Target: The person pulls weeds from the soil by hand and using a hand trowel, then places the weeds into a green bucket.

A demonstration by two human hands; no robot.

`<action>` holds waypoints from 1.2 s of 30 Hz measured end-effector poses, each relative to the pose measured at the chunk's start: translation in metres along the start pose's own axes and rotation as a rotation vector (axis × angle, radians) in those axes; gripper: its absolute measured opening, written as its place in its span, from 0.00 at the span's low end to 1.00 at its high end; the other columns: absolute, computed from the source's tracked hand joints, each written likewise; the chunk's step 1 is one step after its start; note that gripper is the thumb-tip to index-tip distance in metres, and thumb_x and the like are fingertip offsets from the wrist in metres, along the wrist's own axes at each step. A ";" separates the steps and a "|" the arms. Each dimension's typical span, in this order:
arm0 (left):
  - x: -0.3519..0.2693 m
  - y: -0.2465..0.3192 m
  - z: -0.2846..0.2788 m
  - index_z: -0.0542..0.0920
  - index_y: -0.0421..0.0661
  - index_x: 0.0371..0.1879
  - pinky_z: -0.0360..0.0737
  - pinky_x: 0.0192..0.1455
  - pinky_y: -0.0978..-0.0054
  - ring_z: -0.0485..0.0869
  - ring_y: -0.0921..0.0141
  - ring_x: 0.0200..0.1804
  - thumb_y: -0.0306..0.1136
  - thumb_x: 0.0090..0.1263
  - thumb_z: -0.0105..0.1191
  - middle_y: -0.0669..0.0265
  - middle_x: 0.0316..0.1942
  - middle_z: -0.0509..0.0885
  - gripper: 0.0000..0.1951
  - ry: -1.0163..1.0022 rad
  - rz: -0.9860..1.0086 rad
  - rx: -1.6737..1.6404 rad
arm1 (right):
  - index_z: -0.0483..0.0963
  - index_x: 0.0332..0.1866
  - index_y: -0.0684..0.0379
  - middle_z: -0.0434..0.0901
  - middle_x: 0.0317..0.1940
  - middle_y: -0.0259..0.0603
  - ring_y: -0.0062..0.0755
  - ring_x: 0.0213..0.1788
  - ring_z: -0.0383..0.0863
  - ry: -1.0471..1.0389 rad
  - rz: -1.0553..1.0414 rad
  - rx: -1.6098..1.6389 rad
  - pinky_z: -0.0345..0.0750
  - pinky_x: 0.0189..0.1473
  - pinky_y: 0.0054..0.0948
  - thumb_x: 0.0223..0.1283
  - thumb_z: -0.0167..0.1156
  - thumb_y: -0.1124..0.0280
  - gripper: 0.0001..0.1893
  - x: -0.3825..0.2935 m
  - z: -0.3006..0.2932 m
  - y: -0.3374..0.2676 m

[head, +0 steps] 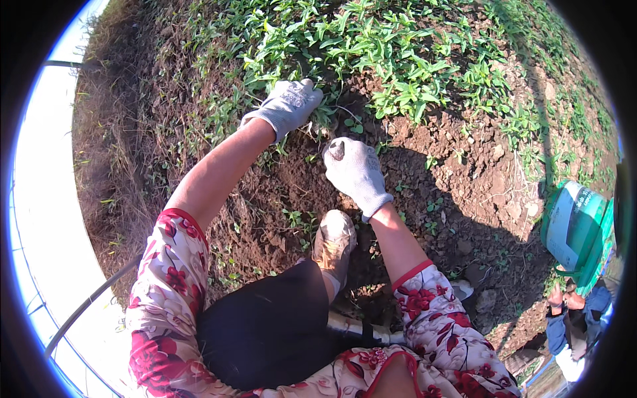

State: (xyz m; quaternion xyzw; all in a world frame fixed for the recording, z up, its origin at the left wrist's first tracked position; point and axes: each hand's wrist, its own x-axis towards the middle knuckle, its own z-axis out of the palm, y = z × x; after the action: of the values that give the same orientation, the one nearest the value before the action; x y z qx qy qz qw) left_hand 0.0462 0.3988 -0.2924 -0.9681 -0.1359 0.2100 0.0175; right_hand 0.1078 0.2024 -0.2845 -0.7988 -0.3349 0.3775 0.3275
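Observation:
My left hand (pixel 288 105), in a light grey knitted work glove, is curled into a fist at the near edge of a dense patch of leafy green plants (pixel 408 74). Leaves and pale stems (pixel 323 119) show beside and below its fingers; the grip itself is hidden. Closer to me, my right hand (pixel 356 171), gloved alike, is held low above the loose brown soil (pixel 283 199). Its fingers are curled, and the thumb is dark with dirt. Whether anything is inside that hand is hidden from above.
A green plastic bucket (pixel 572 229) with a printed label lies tipped at the right. Below it another person's hands (pixel 565 301) show. My dirt-covered shoe (pixel 336 244) stands below my right hand. A bent hoop (pixel 92 298) and white sheeting (pixel 45 199) run along the left.

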 end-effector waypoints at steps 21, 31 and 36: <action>-0.116 0.009 -0.048 0.63 0.61 0.72 0.82 0.44 0.56 0.85 0.54 0.42 0.26 0.60 0.58 0.54 0.41 0.82 0.38 -0.152 -0.360 -0.155 | 0.82 0.40 0.55 0.85 0.30 0.47 0.50 0.36 0.86 -0.051 -0.117 -0.160 0.80 0.39 0.43 0.61 0.62 0.59 0.11 -0.021 -0.024 -0.022; -0.021 0.017 0.001 0.46 0.61 0.80 0.81 0.45 0.56 0.87 0.57 0.45 0.30 0.70 0.48 0.53 0.46 0.85 0.40 -0.143 -0.432 -0.135 | 0.82 0.37 0.55 0.83 0.26 0.49 0.52 0.33 0.85 0.004 -0.162 -0.130 0.80 0.36 0.42 0.60 0.61 0.61 0.09 -0.001 -0.007 -0.025; 0.007 0.004 0.004 0.57 0.44 0.75 0.82 0.46 0.58 0.88 0.58 0.46 0.33 0.75 0.45 0.56 0.46 0.87 0.29 -0.196 -0.508 -0.136 | 0.83 0.33 0.57 0.85 0.30 0.50 0.52 0.36 0.86 -0.018 -0.068 -0.132 0.82 0.41 0.43 0.57 0.59 0.62 0.10 0.034 0.007 -0.039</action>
State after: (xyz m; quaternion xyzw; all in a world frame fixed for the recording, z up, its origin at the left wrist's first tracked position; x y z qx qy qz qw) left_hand 0.0521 0.3969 -0.2989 -0.8771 -0.3888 0.2819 -0.0086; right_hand 0.1077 0.2530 -0.2708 -0.8033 -0.3890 0.3505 0.2837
